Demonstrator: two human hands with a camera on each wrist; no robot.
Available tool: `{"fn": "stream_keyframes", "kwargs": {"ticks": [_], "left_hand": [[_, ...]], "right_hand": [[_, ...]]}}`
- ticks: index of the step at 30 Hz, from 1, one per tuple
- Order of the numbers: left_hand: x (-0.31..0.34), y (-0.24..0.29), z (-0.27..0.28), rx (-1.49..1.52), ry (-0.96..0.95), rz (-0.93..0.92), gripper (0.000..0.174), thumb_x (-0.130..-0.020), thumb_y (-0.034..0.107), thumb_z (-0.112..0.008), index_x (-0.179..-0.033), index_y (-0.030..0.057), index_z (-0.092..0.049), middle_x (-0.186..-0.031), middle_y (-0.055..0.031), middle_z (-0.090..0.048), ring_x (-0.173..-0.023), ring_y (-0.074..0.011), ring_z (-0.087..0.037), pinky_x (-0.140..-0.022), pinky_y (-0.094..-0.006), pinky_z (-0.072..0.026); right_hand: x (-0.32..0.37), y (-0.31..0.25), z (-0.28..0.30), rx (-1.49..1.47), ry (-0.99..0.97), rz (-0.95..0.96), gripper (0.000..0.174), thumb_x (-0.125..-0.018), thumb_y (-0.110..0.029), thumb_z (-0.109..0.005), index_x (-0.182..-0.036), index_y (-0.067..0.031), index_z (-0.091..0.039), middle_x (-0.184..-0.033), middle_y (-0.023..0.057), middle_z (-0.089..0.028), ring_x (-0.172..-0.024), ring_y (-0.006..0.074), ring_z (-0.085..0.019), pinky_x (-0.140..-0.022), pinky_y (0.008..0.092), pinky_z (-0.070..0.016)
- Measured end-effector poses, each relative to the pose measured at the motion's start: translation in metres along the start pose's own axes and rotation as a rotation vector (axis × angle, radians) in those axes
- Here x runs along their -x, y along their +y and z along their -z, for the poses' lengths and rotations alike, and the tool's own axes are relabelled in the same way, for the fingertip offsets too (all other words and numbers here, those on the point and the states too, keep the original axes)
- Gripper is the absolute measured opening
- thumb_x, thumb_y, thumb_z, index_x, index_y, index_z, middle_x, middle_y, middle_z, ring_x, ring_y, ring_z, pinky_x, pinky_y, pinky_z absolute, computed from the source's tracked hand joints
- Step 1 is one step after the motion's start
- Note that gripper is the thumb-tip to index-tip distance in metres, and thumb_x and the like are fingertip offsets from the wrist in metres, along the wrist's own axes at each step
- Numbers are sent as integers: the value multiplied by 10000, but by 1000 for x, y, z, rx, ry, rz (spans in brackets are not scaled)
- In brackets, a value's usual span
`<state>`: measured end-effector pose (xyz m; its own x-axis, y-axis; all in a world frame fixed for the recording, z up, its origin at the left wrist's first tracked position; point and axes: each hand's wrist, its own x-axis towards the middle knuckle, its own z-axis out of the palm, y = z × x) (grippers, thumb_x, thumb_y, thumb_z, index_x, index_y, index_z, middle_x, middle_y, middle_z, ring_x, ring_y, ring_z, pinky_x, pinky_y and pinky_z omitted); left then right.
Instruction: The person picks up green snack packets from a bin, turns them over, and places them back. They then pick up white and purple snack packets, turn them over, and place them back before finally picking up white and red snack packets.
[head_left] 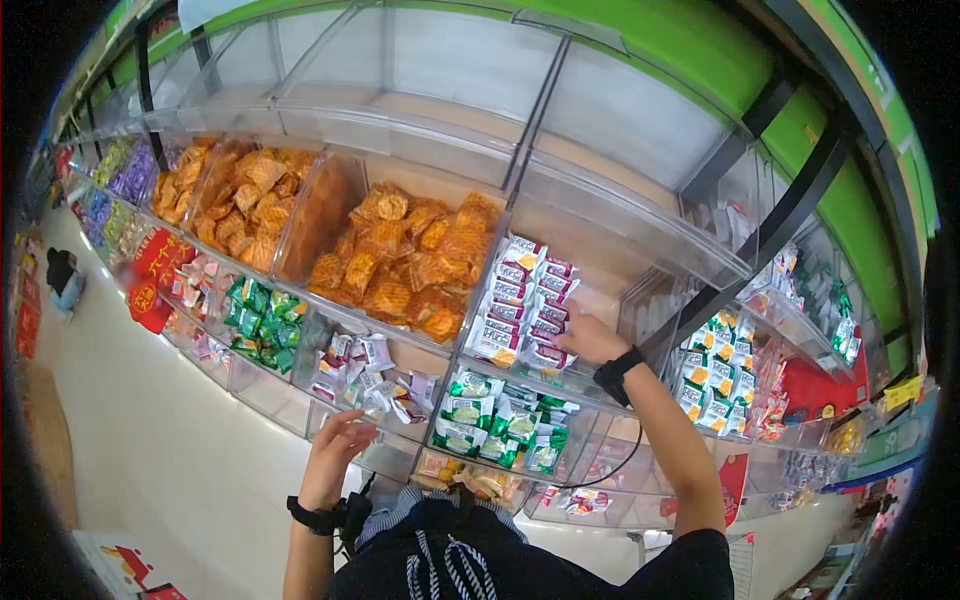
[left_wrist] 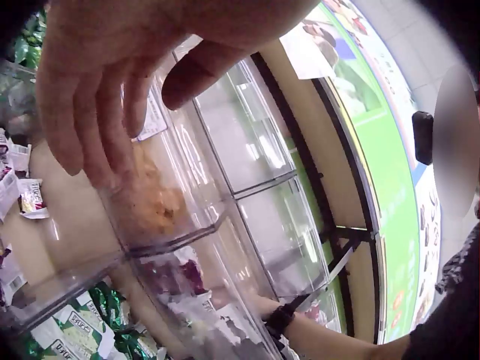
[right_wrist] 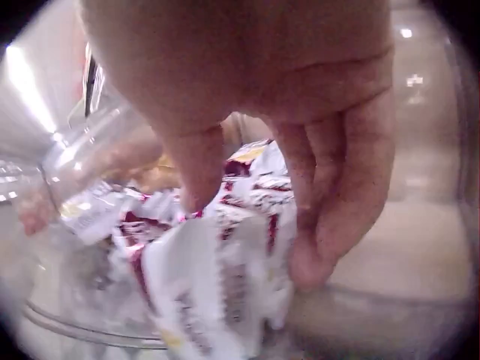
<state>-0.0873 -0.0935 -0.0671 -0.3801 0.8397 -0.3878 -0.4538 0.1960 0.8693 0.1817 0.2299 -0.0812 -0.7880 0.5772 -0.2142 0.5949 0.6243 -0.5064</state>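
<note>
My right hand (head_left: pixel 592 338) reaches into a clear bin where white-and-maroon snack packets (head_left: pixel 512 295) stand in two rows. In the right wrist view, the thumb and fingers (right_wrist: pixel 319 259) come down on either side of a packet (right_wrist: pixel 206 292) at the row's side and pinch it. My left hand (head_left: pixel 340 440) hangs in the air with loosely bent fingers (left_wrist: pixel 94 127), holding nothing. It is nearest to the lower bin of loose white-and-purple packets (head_left: pixel 370 375). Green-and-white packets (head_left: pixel 500 425) fill the bin below the right hand.
Orange snack packets (head_left: pixel 410 255) fill bins to the left. Dark green packets (head_left: pixel 262 322) lie in a lower bin. Clear plastic walls (head_left: pixel 478 300) divide the bins, and a black post (head_left: pixel 700 310) rises beside the right arm. Another person (head_left: pixel 63 280) is low down at the far left.
</note>
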Motion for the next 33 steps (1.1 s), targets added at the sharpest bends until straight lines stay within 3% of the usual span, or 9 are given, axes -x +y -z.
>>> {"fn": "stream_keyframes", "kwargs": {"ticks": [3,6,11,18,22,26,28,30,33], "left_hand": [[1,-7,18,19,52,16,272,-800,108,-417,-1053,20,-463,-943,-122,-565,-908,-203,-540,-799,-292,-401],[-4,-7,39,33,85,27,269,-785,120,-433,-1036,29,-463,-934,-120,-571,-893,-204,-548,-794,-295,-403],[-31,-29,78,-7,85,90,250,-792,131,-435,-1025,53,-481,-907,-88,-581,-859,-159,-549,-743,-261,-389],[-93,-56,109,-76,-101,164,260,-785,131,-479,-1031,49,-496,-843,-48,-580,-777,-112,-511,-712,-233,-385],[-139,-71,126,-424,-123,25,225,-760,117,-528,-974,49,-529,-743,-73,-586,-700,-147,-549,-631,-260,-429],[-182,-88,124,-860,-168,-204,261,-672,146,-589,-918,70,-548,-762,-133,-593,-723,-276,-567,-644,-341,-443],[-198,-83,107,-1545,-103,-404,282,-679,210,-577,-934,90,-559,-869,-130,-586,-858,-282,-539,-725,-397,-419],[-221,-101,98,-1626,-245,-255,281,-696,229,-554,-948,105,-559,-941,-122,-567,-926,-280,-503,-762,-421,-397],[-247,-119,97,-1617,-439,-46,279,-746,273,-485,-971,122,-554,-990,-134,-553,-974,-293,-479,-794,-443,-377]], "right_hand": [[6,-12,7,297,124,-173,585,-721,-361,-593,-1051,87,-413,-692,235,-558,-679,329,-582,-616,354,-471],[6,-28,17,16,-378,-505,544,-698,-415,-612,-910,73,-498,-664,176,-563,-566,250,-589,-477,321,-486],[-2,-40,14,-158,-187,-605,507,-676,-459,-617,-637,43,-550,-592,125,-555,-488,196,-573,-395,291,-456],[1,-85,28,489,120,-635,430,-704,-412,-579,-746,14,-532,-719,202,-573,-692,337,-568,-618,383,-435],[5,-210,19,144,570,-659,213,-729,-203,-594,-759,-12,-504,-649,151,-558,-605,310,-555,-537,347,-433],[-7,-258,-65,-381,22,-310,262,-729,-237,-593,-892,-44,-524,-720,130,-574,-640,292,-573,-567,340,-450],[-41,-245,-129,-482,-165,-336,357,-729,-281,-589,-982,-48,-495,-883,169,-560,-792,313,-561,-662,369,-447],[-66,-207,-214,-237,229,-100,372,-703,-260,-624,-984,-55,-494,-807,140,-572,-747,288,-551,-696,363,-427],[-108,-176,-255,-59,-3,-426,561,-629,-271,-661,-1103,-60,-448,-1018,173,-514,-983,310,-470,-819,373,-383]]}}
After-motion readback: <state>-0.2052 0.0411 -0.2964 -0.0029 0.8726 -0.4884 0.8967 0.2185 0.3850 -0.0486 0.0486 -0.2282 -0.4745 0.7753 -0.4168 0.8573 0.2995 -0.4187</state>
